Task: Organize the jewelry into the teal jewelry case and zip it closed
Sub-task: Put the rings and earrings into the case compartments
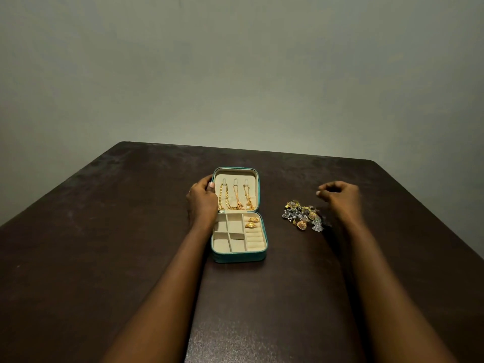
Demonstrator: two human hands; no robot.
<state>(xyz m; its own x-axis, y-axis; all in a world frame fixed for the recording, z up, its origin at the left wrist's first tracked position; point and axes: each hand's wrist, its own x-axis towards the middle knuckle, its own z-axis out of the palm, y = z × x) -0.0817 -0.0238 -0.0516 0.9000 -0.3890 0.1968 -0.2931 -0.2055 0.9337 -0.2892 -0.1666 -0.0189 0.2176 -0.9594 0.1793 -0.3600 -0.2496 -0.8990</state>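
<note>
The case [238, 255] lies open mid-counter [104, 231], lid [258, 189] far, base [265, 239] near. Three chains [235, 197] hang side by side in the lid. Two earrings [252, 222] sit in the base's far right compartment. A jewelry pile [303, 216] lies right of the case (apart from it). The left grip [203, 199] holds the lid's left edge, and the right grip [340, 196] is at the pile's far right.

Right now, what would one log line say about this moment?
left hand: grips lid edge of open teal zip jewelry case | right hand: curled beside loose gold-and-silver jewelry pile | gold chains: hanging in lid
</note>
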